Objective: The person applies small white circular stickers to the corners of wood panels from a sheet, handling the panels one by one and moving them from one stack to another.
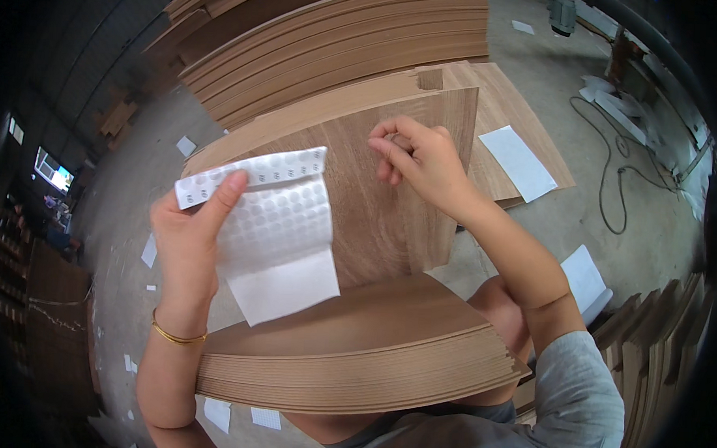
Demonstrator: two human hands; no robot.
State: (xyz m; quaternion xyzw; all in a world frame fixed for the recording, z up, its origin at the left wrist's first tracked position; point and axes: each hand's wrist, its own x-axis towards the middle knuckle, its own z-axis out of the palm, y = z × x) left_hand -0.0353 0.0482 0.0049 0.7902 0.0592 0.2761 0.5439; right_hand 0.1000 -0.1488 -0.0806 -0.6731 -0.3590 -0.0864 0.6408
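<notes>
A white sheet of round stickers is pinched in my left hand, its thumb on the folded top strip. Rows of pale grey dots cover the sheet's middle, and its lower part is plain white. My right hand is raised to the right of the sheet, thumb and forefinger pressed together. Whatever those fingertips hold, if anything, is too small to make out. Behind both hands stands a tilted wood-grain panel. Below them, a stack of thin brown boards lies across my lap.
A tall pile of brown boards rises at the back. To the right, white paper lies on a wood-grain board. A dark cable curls on the floor. More boards stand at the lower right.
</notes>
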